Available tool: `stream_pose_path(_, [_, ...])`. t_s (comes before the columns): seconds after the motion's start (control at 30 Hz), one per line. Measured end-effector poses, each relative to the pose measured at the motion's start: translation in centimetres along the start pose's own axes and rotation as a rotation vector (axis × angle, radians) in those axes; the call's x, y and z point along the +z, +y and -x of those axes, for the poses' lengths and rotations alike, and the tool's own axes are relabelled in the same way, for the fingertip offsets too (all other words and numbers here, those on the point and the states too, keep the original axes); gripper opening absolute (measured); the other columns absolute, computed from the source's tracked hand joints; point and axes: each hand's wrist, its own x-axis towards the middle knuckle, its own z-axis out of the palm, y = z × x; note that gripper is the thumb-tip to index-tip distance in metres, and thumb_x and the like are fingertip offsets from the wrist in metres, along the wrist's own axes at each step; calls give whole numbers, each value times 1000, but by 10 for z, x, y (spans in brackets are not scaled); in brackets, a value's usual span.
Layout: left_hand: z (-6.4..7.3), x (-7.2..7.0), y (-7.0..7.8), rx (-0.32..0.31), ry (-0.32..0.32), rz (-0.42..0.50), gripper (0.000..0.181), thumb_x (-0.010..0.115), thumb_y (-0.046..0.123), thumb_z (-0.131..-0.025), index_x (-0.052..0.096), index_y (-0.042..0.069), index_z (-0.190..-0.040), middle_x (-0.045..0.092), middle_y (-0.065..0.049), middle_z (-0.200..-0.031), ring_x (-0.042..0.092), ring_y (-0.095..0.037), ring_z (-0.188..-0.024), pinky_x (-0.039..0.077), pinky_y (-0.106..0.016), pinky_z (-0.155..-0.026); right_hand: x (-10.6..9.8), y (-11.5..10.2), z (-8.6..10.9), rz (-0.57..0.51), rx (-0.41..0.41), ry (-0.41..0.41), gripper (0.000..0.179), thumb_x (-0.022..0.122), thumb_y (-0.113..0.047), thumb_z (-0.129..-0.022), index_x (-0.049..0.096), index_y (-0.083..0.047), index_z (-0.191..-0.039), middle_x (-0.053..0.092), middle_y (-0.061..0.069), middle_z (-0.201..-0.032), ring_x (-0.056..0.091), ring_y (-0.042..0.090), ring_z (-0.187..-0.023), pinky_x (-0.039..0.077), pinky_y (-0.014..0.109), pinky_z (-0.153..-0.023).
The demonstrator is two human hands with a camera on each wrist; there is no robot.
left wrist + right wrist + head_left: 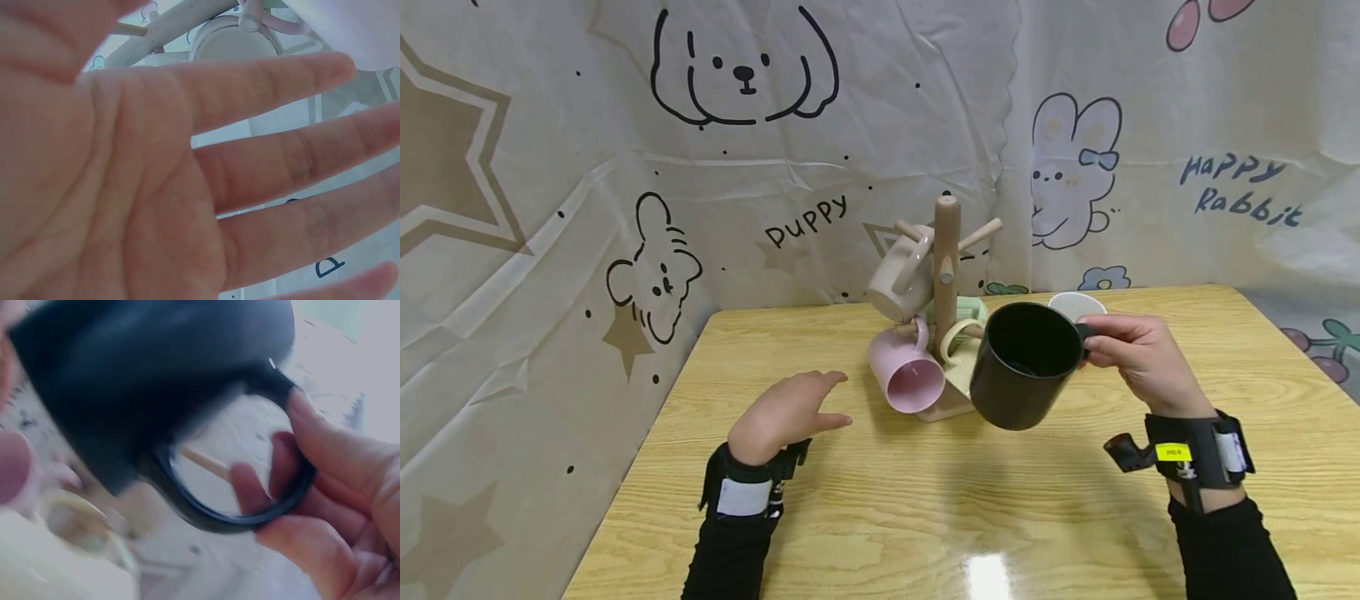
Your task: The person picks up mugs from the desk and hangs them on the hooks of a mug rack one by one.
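My right hand point(1138, 358) holds a black mug point(1015, 396) by its handle, in the air before a wooden mug tree point(947, 250). In the right wrist view, thumb and fingers curl round the black handle point(206, 522). My left hand point(790, 410) hovers left of the tree, fingers extended, holding nothing; the left wrist view shows its bare palm point(156, 181). On the tree hang a beige mug point(887, 283) higher up and a pink mug point(887, 358) below it. A pale yellow mug point(961, 367), partly covered by the black one, and a green one point(972, 308) are on the right.
A white round-topped item point(1077, 305) stands behind the black mug, mostly hidden. Bare pegs point(983, 237) stick out from the upper post. The wooden table point(865, 517) meets a printed cloth backdrop point(865, 100) at the back and left.
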Motion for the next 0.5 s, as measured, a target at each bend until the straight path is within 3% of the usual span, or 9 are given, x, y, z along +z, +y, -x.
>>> stream_pose_path(0.27, [-1,3,0,11,-3,-2,57,66,32,-84,49,2,-129,58,-18,-122,56,-32,-112,45,-43,-95,52,8,-4,40,112,75,30,56,3,-88,71,-22,-95,70,-9,-88,65,1,-76,53,14,-68])
stream_pose_path(0.5, [0,1,0,36,-2,0,57,66,31,-84,48,1,-129,59,-19,-120,57,-32,-109,46,-43,-93,76,10,-1,47,164,66,29,57,1,-87,71,-24,-95,70,-10,-87,64,1,-78,51,15,-70])
